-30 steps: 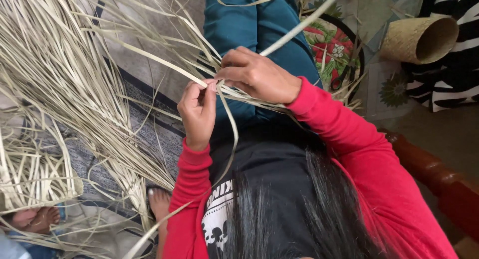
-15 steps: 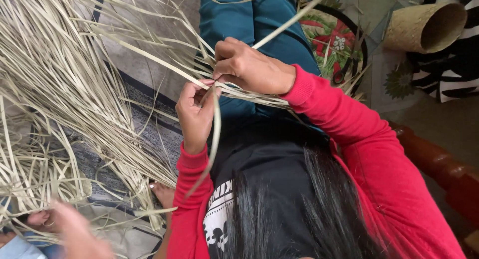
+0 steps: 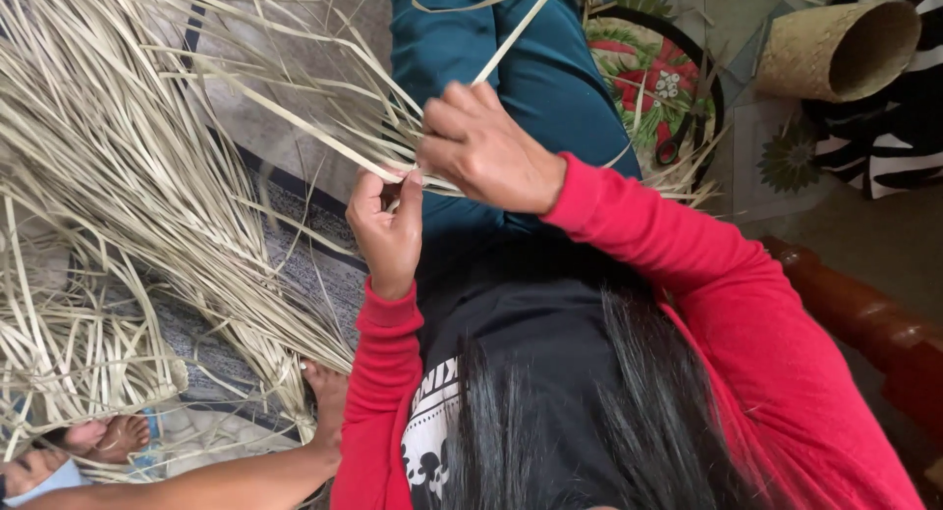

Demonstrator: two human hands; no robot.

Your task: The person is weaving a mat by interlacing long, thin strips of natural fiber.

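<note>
Long pale dried-leaf strips (image 3: 147, 176) fan out over the floor to the left and gather at my hands above my teal-clad lap (image 3: 550, 78). My left hand (image 3: 388, 230), in a red sleeve, pinches a few strips between thumb and fingers. My right hand (image 3: 491, 151) is just above and right of it, closed over the same bundle of strips, nearly touching the left hand. One strip (image 3: 511, 38) curves up from my right hand across my legs. My dark hair and black shirt fill the lower middle.
Another person's bare arm (image 3: 226, 481) and feet (image 3: 108, 436) lie at the bottom left among the strips. A woven basket (image 3: 835, 48) lies on its side at top right, beside striped cloth (image 3: 904, 127). Scissors (image 3: 688, 127) rest on a floral mat (image 3: 638, 68). A red-brown wooden rail (image 3: 864, 323) runs at right.
Both my hands stay on the strip bundle, working it with small finger shifts. The other person's hand seen at the bottom left has gone; their arm now stretches along the bottom edge.
</note>
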